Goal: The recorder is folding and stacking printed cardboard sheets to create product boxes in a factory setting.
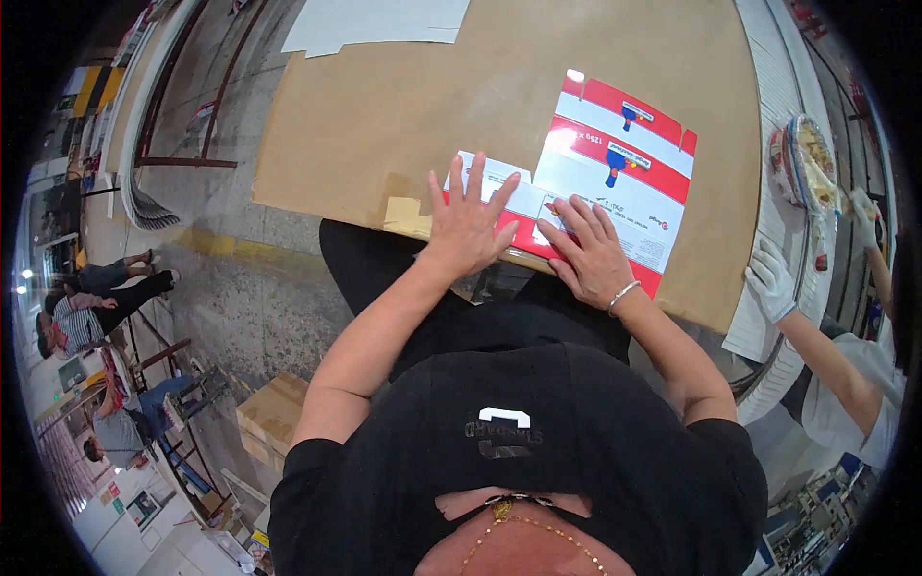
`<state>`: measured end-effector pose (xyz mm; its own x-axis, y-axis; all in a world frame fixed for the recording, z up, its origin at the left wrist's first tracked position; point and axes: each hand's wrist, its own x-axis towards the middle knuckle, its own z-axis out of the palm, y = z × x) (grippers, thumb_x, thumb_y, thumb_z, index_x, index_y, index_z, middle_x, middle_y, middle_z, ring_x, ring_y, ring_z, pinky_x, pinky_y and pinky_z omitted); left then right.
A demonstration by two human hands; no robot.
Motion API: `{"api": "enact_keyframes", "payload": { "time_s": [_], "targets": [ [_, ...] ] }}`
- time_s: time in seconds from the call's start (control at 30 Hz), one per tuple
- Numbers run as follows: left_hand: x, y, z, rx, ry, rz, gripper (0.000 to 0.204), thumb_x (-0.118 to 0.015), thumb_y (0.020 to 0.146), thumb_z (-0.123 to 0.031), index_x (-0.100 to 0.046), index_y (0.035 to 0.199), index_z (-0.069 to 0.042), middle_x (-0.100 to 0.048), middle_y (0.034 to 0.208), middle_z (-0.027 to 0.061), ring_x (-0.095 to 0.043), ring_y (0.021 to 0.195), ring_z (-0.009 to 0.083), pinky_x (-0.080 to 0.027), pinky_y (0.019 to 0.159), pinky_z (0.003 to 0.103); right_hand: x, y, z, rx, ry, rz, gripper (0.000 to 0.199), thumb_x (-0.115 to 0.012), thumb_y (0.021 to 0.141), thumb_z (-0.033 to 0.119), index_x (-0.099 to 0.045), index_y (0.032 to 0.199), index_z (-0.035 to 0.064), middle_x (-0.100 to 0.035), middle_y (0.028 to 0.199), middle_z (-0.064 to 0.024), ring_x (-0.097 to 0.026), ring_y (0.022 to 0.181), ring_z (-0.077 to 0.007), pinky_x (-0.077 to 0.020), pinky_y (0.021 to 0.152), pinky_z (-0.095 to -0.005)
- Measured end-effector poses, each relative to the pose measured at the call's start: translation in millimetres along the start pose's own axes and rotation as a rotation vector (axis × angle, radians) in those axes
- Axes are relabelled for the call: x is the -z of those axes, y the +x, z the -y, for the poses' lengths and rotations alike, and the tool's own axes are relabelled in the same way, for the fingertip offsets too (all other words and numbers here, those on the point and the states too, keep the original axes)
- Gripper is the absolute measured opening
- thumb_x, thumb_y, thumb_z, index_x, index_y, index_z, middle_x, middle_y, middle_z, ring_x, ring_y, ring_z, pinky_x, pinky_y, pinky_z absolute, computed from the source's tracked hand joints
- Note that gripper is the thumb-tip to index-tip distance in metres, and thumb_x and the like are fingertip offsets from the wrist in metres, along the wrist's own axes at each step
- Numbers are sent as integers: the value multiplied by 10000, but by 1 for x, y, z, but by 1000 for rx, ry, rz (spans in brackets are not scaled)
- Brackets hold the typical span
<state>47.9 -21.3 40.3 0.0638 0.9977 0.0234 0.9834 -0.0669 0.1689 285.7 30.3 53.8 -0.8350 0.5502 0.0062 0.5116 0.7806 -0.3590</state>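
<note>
A flat, unfolded red and white carton [615, 168] lies on the brown cardboard-covered table [403, 106] near its front edge. My left hand [469, 219] presses flat with spread fingers on the carton's white flap at its left end. My right hand [588, 252], with a thin bracelet on the wrist, lies flat on the carton's near edge, fingers pointing left along a fold. Neither hand grips anything.
White flat sheets [375, 24] lie at the table's far edge. To the right, another person's gloved hand [771, 278] rests by a white conveyor with a wrapped food tray [805, 161]. A brown box [274, 413] sits on the floor left; people sit further left.
</note>
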Motion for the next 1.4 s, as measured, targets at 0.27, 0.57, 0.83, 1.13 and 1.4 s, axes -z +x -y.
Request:
{"api": "enact_keyframes", "payload": {
  "time_s": [0.27,0.57,0.83,1.13,1.4],
  "targets": [
    [6,24,-26,242,-41,521,590,-417,957,-396,-330,1530,-285,-225,1578,257,-89,1463,507,-59,955,868,-12,0,-1,69,22,-13,549,-624,905,205,-486,1434,158,-338,1553,-132,-282,1432,-400,-197,1178,-536],
    [-29,11,-26,111,-241,-40,616,-525,920,-454,-388,1498,-288,-87,1619,212,12,1475,486,37,1061,772,-20,-15,-17,174,-88,21,529,-535,938,241,-471,1447,115,-331,1561,-156,-218,1448,-454,-146,1173,-573],
    [-21,33,-23,284,-292,23,625,-533,910,-490,-412,1482,-270,-63,1623,202,9,1477,476,13,1008,822,-18,-16,-24,188,-77,16,532,-536,926,220,-474,1443,110,-327,1565,-150,-208,1453,-451,-132,1178,-569],
    [-30,31,137,249,-3,-508,465,-571,880,-289,-570,1328,-164,-414,1469,200,-305,1405,407,-245,1138,540,39,-9,-258,-375,652,-327,429,-588,916,84,-547,1337,12,-559,1313,-178,-570,1159,-248,-519,925,-369],
    [-16,30,100,287,-69,-301,527,-603,892,-281,-506,1397,-164,-369,1497,184,-308,1405,385,-185,1146,599,76,56,-280,-466,1409,-625,174,-635,840,34,-652,1013,22,-648,981,-53,-627,889,-142,-531,796,-288]
  ]
}}
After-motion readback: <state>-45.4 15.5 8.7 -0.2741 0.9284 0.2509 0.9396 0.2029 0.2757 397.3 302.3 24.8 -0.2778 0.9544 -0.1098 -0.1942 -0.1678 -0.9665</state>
